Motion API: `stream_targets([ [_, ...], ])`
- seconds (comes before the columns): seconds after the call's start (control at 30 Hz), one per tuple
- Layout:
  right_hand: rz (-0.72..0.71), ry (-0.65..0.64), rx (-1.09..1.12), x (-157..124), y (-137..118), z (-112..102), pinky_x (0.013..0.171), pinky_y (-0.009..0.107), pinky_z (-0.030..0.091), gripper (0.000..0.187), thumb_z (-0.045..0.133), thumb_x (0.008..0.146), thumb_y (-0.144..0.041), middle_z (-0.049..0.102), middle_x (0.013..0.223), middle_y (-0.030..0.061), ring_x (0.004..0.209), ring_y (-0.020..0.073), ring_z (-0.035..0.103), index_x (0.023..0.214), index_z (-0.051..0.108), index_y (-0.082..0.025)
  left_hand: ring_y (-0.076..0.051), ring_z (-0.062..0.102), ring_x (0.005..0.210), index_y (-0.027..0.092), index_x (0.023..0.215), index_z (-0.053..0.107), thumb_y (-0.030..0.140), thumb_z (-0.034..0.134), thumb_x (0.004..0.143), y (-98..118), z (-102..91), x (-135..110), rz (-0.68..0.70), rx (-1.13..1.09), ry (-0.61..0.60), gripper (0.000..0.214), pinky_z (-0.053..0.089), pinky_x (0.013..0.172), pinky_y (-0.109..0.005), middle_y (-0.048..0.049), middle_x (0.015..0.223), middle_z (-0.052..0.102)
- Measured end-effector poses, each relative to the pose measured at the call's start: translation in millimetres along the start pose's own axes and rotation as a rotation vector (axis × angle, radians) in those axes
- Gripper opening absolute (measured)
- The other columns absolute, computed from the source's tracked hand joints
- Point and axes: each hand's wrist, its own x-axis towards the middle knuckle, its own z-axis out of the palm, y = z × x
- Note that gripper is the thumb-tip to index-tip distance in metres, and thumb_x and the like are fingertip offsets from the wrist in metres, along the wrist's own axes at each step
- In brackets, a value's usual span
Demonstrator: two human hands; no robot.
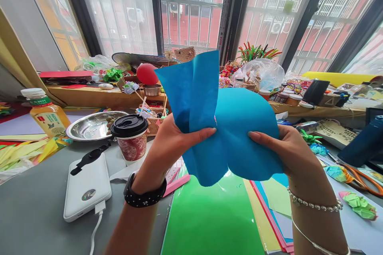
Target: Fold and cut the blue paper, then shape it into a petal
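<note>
Both hands hold up a sheet of blue paper [245,127] above the table. Its right part has a rounded, cut outline, while the left part stands up with a crease and straight edges. My left hand [182,139] pinches the paper near its middle, thumb on the near face and fingers hidden behind. With its thumb on the front, my right hand [278,147] grips the rounded right part; most of its fingers are behind the sheet. Beneath lies a glossy green sheet [212,215], and a pink strip [176,185] rests by its left edge.
At the left are a white power bank [86,187] with a cable, a lidded paper cup [131,139], a metal plate [86,125] and a drink bottle [44,113]. Orange-handled scissors [359,179], paper pieces and a dark blue bottle [363,143] lie right. A cluttered windowsill [68,91] runs behind.
</note>
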Motion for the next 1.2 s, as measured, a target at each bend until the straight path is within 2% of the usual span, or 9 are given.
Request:
stream_targets([
  [0.2,0.031,0.005,0.048,1,-2,4,0.046,0.029,0.056,0.024,0.080,0.047,-0.029,0.071,0.067,0.0043,0.055,0.0227,0.066,0.065,0.068,-0.018,-0.016,0.064,0.078,0.025,0.087,0.064,0.016,0.075,0.058,1,1.4,-1,0.015,-0.014,0.014,0.032,0.055,0.066,-0.021,0.0062,0.084,0.069],
  [0.37,0.034,0.014,0.034,0,-2,4,0.045,0.029,0.055,0.027,0.080,0.045,-0.030,0.071,0.066,0.0057,0.054,0.0236,0.065,0.065,0.068,-0.017,-0.016,0.064,0.078,0.025,0.088,0.064,0.015,0.074,0.059,1,-0.2,-1,0.017,-0.022,-0.020,0.033,0.055,0.065,-0.020,0.0056,0.084,0.069],
  [0.77,0.068,-0.001,0.019,1,0,2,0.049,0.032,0.057,0.028,0.079,0.047,-0.031,0.071,0.067,0.0056,0.057,0.0250,0.066,0.069,0.068,-0.017,-0.020,0.062,0.089,0.025,0.100,0.061,0.009,0.071,0.061,6,-2.0,-4,0.006,-0.023,-0.064,0.043,0.056,0.072,-0.027,0.0041,0.096,0.067],
  [0.97,0.085,0.010,0.038,1,-1,4,0.050,0.032,0.057,0.030,0.079,0.048,-0.030,0.071,0.070,0.0058,0.061,0.0262,0.066,0.073,0.068,-0.017,-0.021,0.062,0.089,0.025,0.098,0.062,0.007,0.072,0.059,6,0.3,-4,-0.004,-0.045,-0.018,0.044,0.056,0.071,-0.027,0.0040,0.097,0.067],
  [1.2,0.100,0.008,0.049,0,-2,3,0.052,0.034,0.057,0.031,0.079,0.047,-0.031,0.071,0.071,0.0052,0.062,0.0273,0.066,0.073,0.068,-0.018,-0.025,0.063,0.085,0.021,0.090,0.064,0.013,0.077,0.051,11,9.9,-6,-0.050,-0.055,0.107,0.041,0.055,0.068,-0.032,0.0004,0.090,0.069],
])
